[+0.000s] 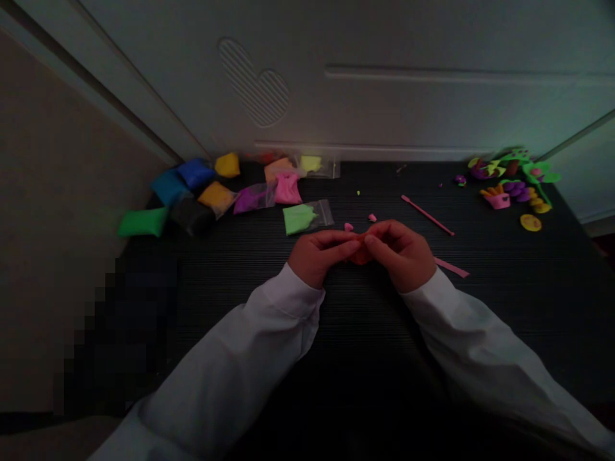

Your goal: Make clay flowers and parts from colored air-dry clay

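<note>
My left hand (318,255) and my right hand (402,252) meet over the middle of a dark ribbed mat (365,333). Both hands pinch a small lump of red-orange clay (359,255) between their fingertips, just above the mat. Two small pink clay bits (349,226) lie just beyond the hands. A pink modelling stick (426,215) lies to the right behind my right hand, and a flat pink strip (451,267) lies beside my right wrist. Both sleeves are white.
Several small bags of coloured clay (218,192) lie at the back left, a green one (302,218) nearest the hands. Finished clay figures (512,182) stand at the back right. A white panelled wall (384,77) runs behind the mat.
</note>
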Action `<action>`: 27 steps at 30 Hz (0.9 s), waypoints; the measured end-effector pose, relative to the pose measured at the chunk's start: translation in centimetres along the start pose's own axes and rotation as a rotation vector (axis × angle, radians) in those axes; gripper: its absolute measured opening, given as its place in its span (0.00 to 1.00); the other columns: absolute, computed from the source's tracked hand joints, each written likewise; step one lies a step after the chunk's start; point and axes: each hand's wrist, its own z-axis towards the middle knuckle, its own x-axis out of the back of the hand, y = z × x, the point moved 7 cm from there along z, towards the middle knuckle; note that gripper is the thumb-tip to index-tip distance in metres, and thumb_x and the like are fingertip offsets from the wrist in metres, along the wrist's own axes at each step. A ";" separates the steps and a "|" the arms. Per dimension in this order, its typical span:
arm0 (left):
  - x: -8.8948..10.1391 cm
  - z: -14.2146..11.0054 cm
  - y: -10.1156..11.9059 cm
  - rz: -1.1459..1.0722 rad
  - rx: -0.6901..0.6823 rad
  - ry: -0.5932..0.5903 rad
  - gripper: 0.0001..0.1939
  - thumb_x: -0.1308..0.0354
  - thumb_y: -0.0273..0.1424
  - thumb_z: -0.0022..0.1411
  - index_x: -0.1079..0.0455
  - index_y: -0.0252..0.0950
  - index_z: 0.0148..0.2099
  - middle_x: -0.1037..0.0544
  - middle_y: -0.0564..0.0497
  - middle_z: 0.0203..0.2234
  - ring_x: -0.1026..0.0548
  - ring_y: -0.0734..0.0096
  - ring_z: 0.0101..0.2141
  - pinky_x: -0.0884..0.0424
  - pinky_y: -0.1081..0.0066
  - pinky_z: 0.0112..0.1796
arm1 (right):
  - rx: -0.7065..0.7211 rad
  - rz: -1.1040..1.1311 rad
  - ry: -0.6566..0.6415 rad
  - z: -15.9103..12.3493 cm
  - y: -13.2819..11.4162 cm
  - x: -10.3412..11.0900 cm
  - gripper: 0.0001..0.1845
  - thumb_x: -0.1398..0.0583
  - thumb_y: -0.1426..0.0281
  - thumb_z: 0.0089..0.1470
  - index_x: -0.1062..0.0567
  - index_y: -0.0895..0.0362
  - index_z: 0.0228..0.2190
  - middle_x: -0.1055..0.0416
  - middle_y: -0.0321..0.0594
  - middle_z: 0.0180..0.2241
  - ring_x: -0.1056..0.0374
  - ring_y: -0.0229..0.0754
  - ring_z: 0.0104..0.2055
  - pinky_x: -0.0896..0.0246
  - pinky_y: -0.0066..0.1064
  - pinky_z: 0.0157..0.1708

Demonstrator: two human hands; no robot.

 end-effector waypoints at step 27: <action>3.4 -10.3 8.7 1.395 -0.510 0.731 0.23 0.49 0.36 0.51 0.41 0.34 0.50 0.33 0.45 0.45 0.42 0.60 0.49 0.48 0.59 0.48 | 0.074 -0.220 0.258 0.6 0.4 2.4 0.11 0.41 0.63 0.40 0.30 0.60 0.25 0.34 0.35 0.20 0.42 0.32 0.20 0.46 0.26 0.21</action>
